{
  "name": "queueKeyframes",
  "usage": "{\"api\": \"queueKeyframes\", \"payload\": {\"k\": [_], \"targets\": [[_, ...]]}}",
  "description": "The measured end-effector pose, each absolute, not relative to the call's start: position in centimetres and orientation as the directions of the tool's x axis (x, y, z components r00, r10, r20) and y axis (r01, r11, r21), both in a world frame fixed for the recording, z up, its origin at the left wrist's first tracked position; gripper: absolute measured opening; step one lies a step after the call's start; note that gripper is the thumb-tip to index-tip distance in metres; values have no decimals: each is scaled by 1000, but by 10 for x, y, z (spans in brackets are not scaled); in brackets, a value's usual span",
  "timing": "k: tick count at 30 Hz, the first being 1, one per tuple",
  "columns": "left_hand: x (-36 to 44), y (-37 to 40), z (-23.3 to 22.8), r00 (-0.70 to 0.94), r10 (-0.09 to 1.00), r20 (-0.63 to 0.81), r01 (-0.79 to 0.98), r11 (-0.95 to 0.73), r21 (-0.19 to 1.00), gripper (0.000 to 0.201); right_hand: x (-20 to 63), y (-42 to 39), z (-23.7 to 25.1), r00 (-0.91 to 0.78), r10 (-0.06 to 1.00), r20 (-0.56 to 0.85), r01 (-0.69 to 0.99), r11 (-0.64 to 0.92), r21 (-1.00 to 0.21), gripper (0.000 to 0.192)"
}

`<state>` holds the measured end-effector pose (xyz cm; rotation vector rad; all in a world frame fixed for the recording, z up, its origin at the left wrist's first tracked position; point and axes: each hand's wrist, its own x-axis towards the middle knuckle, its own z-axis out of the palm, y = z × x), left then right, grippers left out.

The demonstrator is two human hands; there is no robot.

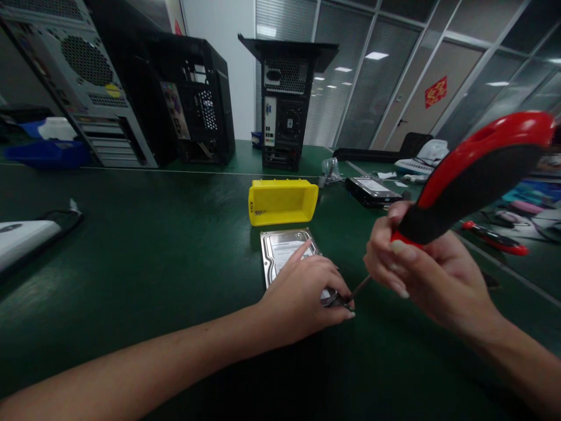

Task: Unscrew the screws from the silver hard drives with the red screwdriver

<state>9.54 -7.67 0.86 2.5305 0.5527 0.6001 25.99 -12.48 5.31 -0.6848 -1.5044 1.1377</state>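
A silver hard drive (283, 248) lies flat on the green table (175, 245), label up. My left hand (307, 295) rests on its near right corner, index finger stretched over the label, thumb and fingers pinched near the screwdriver's tip. My right hand (416, 263) grips a screwdriver (468, 181) with a large red and black handle, tilted up to the right. Its thin shaft (360, 286) slants down to the drive's near right corner beside my left fingertips.
A yellow plastic bin (283, 202) sits just behind the drive. Three open computer cases (287, 99) stand at the back. Another hard drive (372, 190) and a second red screwdriver (495, 238) lie to the right. A white device (21, 237) sits at the left edge.
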Motion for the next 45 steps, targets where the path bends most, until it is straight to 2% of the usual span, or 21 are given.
{"api": "queueKeyframes", "payload": {"k": [7,14,18,21,24,33,42,45], "targets": [[95,-78,9,817,490,304,283,-800,529,10,259,-127,60,-296,898,324,-166,286,-944,42],[96,-77,8,815,481,322,270,-808,524,9,261,-124,52,-218,874,434,-79,427,-901,39],[96,-76,7,817,477,325,264,-809,526,8,260,-122,52,-204,894,398,-132,378,-917,38],[96,-77,8,817,477,325,265,-810,524,9,259,-124,56,-244,907,343,-216,294,-931,33],[95,-77,8,817,475,327,264,-812,521,9,259,-124,57,-279,913,298,-224,240,-945,33],[95,-78,7,808,478,344,264,-817,513,9,258,-118,52,-157,909,387,-139,368,-920,21],[95,-78,7,807,475,350,263,-821,507,10,257,-122,56,-231,919,321,-275,254,-927,25],[95,-78,8,801,484,351,272,-818,508,10,257,-122,57,-232,921,312,-244,255,-936,25]]}}
